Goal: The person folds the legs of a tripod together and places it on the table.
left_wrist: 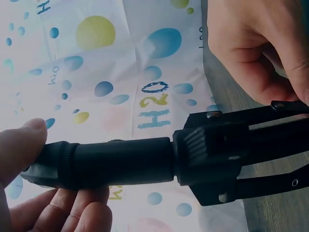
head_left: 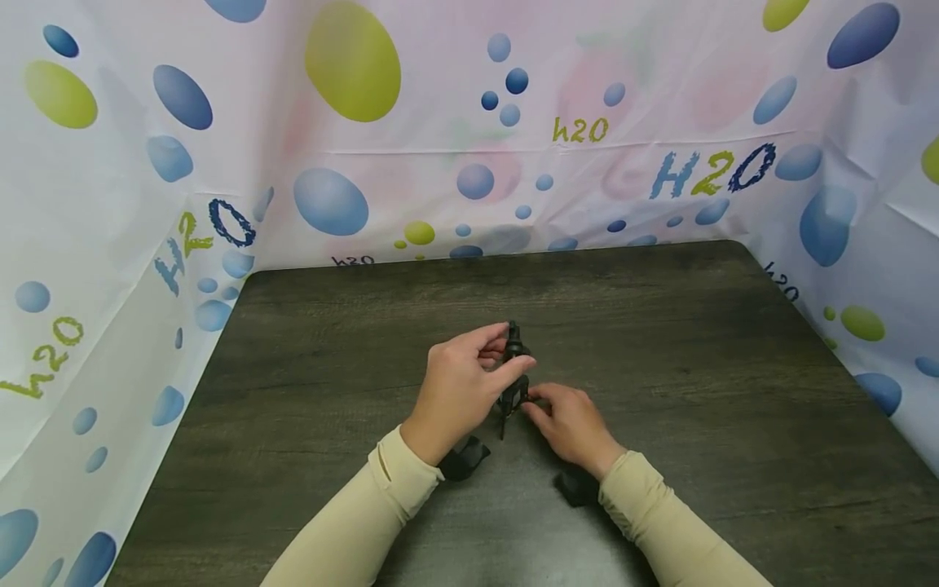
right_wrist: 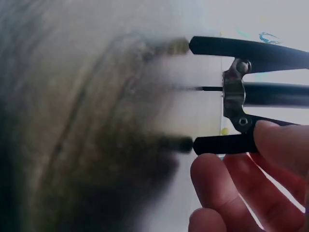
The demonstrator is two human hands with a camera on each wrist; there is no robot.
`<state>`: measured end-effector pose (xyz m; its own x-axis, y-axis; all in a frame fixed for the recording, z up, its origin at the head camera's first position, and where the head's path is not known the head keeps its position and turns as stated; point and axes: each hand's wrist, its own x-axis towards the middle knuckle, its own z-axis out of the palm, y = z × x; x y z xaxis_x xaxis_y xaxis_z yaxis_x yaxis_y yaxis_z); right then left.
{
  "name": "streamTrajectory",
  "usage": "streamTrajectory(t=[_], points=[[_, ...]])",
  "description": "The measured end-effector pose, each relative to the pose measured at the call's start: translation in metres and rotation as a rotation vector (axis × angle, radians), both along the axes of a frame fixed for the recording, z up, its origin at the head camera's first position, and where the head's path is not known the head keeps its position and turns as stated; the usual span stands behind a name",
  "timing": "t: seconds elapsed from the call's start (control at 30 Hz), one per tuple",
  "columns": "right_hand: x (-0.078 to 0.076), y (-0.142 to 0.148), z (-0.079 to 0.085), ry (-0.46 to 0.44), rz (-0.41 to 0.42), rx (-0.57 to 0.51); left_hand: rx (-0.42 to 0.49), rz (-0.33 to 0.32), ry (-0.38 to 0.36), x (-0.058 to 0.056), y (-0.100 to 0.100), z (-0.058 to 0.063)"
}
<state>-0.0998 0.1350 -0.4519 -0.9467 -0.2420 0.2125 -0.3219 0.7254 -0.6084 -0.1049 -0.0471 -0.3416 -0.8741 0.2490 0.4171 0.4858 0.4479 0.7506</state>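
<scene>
A small black tripod [head_left: 517, 391] is held over the table, its top pointing away from me and its legs toward me. My left hand [head_left: 458, 387] grips its top end; the left wrist view shows thumb and fingers around the end of the smooth column [left_wrist: 123, 162]. With my right hand [head_left: 575, 424] I pinch one leg [right_wrist: 222, 145] between thumb and fingers. In the right wrist view the legs stand apart around a metal bracket [right_wrist: 234, 96], and a thin rod [right_wrist: 211, 89] sticks out between them. Blur hides the left part of that view.
A dark wood-grain table [head_left: 330, 350] lies under both hands. Behind it hangs a white curtain [head_left: 440, 90] printed with blue and green dots, also along both sides. Black pieces show below the left wrist [head_left: 464, 461] and the right wrist [head_left: 575, 487].
</scene>
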Motion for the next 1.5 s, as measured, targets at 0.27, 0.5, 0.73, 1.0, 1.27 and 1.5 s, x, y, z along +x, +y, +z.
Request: streamTrajectory(t=[0.27,0.5,0.73,1.0,1.27,1.5], points=[[0.002,0.009,0.006,0.056,-0.004,0.025,0.005,0.045,0.140,0.003,-0.010,0.000],[0.001,0.020,0.016,0.159,0.017,0.054,0.073,0.122,0.062,0.002,-0.026,0.001],[-0.002,0.030,0.018,0.264,0.078,0.031,0.098,0.218,-0.054,0.000,-0.040,-0.008],[-0.005,0.036,0.017,0.368,0.113,0.029,0.122,0.286,-0.303,-0.001,-0.055,-0.024],[-0.008,0.041,0.016,0.353,0.142,0.117,0.081,0.288,-0.441,-0.007,-0.063,-0.039],[-0.011,0.045,0.015,0.354,0.158,0.172,0.035,0.315,-0.479,-0.012,-0.064,-0.060]])
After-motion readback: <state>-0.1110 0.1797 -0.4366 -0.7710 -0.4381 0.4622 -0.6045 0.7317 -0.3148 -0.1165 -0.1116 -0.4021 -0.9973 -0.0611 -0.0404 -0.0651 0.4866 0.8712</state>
